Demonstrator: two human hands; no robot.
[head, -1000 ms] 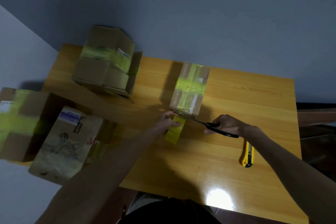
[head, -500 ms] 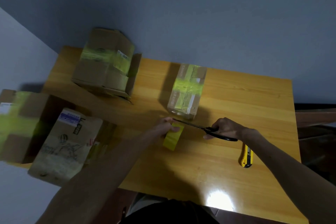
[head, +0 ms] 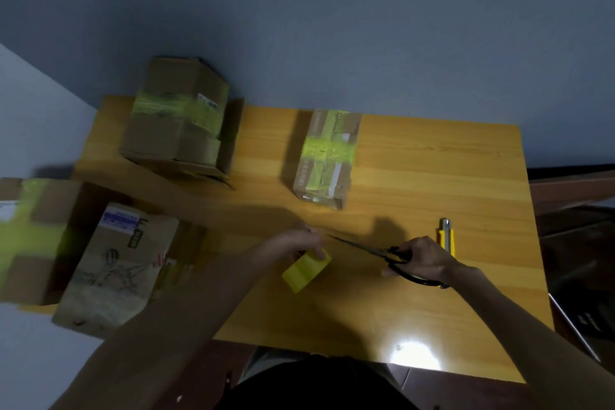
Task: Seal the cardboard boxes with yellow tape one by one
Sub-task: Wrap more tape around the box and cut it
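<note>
Separation is what is new: a second ago the scissors were working at the near edge of the small box, with the yellow tape roll held right against it. Now both hands have drawn back toward the person, leaving that box standing alone well beyond the fingertips. The left hand grips the roll, fingers curled over its upper edge, and no strip can be seen running from it to the box. The right hand grips the scissors by their dark handles. The blades point away from it toward the left fingers and look drawn together, though they are too thin and dim to be sure. A utility knife lies untouched on the table, just beyond the right knuckles. I judge the cut is made, and this box, with yellow bands crossing on its top, is finished or needs only a loose end pressed flat. Out past the left wrist a printed brown box shows no yellow band on its top as far as I can tell, so it looks the likely next one to seal.
</note>
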